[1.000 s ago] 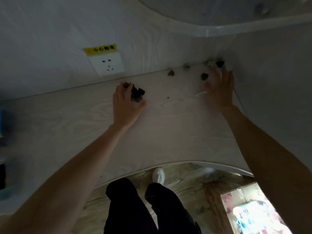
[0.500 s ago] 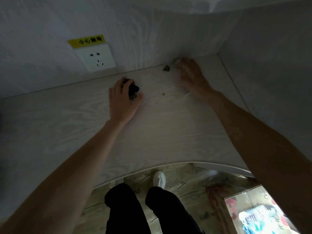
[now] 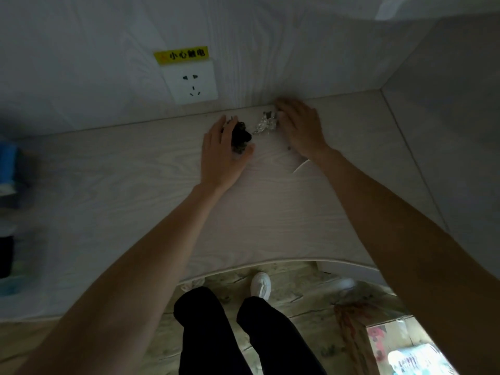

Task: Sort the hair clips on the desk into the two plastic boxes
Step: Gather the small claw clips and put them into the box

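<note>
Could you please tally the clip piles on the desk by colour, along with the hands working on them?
Dark clip pile: 1, under the left hand
Clear clip pile: 1, beside the right hand
Hands: 2
Total: 4

Both arms stretched forward, hands close together.
Left hand (image 3: 224, 152) lies flat, fingers spread toward 12 o'clock; right hand (image 3: 299, 125), palm down, points toward 10 o'clock.

Desk (image 3: 270, 212): pale wood-grain laminate, matt, smooth. Dark hair clips (image 3: 239, 138): matt black, plastic probably, view dim. Clear hair clips (image 3: 266, 123): transparent, glossy plastic. Wall socket (image 3: 190, 82): smooth white plastic; yellow label (image 3: 181, 54) glossy.
</note>
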`<act>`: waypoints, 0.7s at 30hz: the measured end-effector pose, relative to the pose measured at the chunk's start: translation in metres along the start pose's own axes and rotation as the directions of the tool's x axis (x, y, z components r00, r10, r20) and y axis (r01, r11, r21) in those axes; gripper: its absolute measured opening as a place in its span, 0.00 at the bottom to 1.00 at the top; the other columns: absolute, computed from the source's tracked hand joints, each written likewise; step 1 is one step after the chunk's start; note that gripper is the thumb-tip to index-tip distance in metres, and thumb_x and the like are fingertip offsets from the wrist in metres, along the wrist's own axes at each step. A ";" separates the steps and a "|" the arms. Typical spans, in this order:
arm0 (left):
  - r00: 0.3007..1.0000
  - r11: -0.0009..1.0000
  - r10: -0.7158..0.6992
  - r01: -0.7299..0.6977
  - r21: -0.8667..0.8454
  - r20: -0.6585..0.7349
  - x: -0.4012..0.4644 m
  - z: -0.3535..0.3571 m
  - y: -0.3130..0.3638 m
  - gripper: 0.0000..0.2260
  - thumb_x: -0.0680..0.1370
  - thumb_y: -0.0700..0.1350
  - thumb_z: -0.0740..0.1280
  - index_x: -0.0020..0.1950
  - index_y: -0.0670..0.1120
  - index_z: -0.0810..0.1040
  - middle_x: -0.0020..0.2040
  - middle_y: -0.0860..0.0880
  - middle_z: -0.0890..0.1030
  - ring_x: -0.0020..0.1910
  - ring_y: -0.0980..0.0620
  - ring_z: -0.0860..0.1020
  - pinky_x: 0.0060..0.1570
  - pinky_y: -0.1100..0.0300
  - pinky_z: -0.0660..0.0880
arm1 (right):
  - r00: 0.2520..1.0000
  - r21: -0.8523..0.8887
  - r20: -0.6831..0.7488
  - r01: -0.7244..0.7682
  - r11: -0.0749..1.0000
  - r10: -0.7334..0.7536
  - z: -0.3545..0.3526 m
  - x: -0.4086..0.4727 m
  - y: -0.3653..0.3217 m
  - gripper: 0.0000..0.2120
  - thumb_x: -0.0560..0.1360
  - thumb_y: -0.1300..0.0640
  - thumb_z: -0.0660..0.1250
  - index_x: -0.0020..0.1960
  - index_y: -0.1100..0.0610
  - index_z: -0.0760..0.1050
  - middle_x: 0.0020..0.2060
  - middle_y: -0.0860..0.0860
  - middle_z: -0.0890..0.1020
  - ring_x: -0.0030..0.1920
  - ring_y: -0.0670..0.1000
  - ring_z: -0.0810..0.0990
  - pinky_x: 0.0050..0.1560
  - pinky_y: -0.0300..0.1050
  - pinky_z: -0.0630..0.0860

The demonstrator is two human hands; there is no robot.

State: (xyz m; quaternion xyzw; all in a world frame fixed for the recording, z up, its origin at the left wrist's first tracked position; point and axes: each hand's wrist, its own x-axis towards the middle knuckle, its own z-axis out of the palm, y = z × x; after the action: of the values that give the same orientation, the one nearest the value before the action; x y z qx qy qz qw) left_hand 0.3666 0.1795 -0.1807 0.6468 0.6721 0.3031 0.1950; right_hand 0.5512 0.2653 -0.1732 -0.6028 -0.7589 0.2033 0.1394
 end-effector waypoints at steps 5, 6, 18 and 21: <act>0.998 1.000 0.007 -0.006 -0.015 0.061 0.006 -0.005 -0.007 0.26 0.78 0.57 0.55 0.74 0.47 0.60 0.74 0.47 0.63 0.73 0.49 0.61 0.73 0.46 0.54 | 0.980 0.156 0.130 0.131 0.979 -0.152 0.010 -0.014 -0.034 0.26 0.77 0.44 0.43 0.65 0.52 0.71 0.65 0.50 0.75 0.67 0.52 0.69 0.68 0.53 0.58; 0.997 1.000 0.016 -0.014 -0.027 0.070 0.004 -0.007 -0.009 0.25 0.78 0.56 0.55 0.73 0.47 0.61 0.73 0.48 0.65 0.72 0.49 0.62 0.72 0.46 0.55 | 0.968 0.204 0.153 0.167 0.965 -0.200 0.011 -0.018 -0.040 0.23 0.79 0.48 0.46 0.64 0.54 0.72 0.63 0.51 0.76 0.64 0.52 0.71 0.66 0.51 0.59; 0.991 0.996 0.014 -0.002 -0.092 0.130 -0.023 -0.030 -0.016 0.23 0.80 0.53 0.59 0.73 0.47 0.63 0.74 0.46 0.62 0.73 0.48 0.60 0.69 0.60 0.54 | 0.952 0.383 -0.172 -0.173 0.907 0.255 0.018 -0.102 -0.034 0.20 0.79 0.56 0.50 0.69 0.59 0.64 0.68 0.57 0.69 0.71 0.57 0.62 0.74 0.52 0.52; 0.991 0.999 0.033 -0.028 -0.046 0.130 0.000 -0.030 -0.010 0.21 0.80 0.51 0.59 0.73 0.47 0.62 0.75 0.46 0.60 0.74 0.47 0.57 0.72 0.56 0.53 | 0.963 0.275 -0.152 -0.176 0.945 0.223 0.039 -0.097 -0.052 0.25 0.75 0.55 0.48 0.71 0.60 0.62 0.70 0.57 0.68 0.73 0.57 0.60 0.74 0.49 0.45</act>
State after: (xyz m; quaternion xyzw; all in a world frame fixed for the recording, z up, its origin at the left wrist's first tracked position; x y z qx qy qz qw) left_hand 0.3398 0.1751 -0.1649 0.6710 0.6410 0.2778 0.2484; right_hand 0.5112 0.1559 -0.1797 -0.6694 -0.6447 0.2579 0.2640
